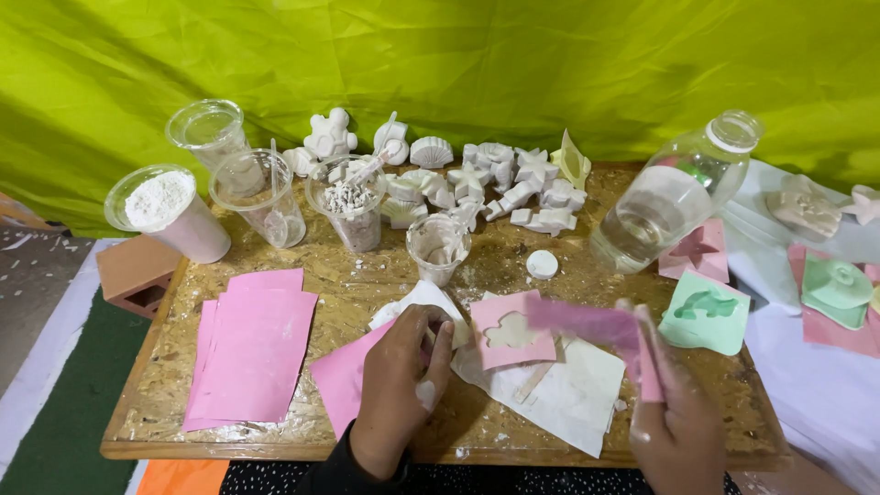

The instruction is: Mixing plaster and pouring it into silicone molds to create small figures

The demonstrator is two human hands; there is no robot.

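A pink square mould filled with white plaster (511, 332) is seen lying flat on white paper sheets (568, 390), just to the right of the left hand (399, 385), presumably so that the fill stays level. The left hand is curled, its fingertips pressed onto a crumpled white cloth (423, 301) on the chipboard surface (275, 438), as if to steady it. A flat pink strip (587, 323) is held up by the right hand (674, 426), pinched between thumb and fingers and blurred, reaching leftward over the mould's edge. Beyond both hands, a small plastic cup smeared with plaster (438, 247) and a round white lid (542, 264) stand between the mould and a crowd of white plaster figures (486, 183). Far left of the left hand lies a stack of pink sheets (249, 357), and behind it a clear cup of white powder (170, 213). Beyond the right hand, a clear plastic bottle of water (674, 194) leans, with a green mould (706, 313) near it.
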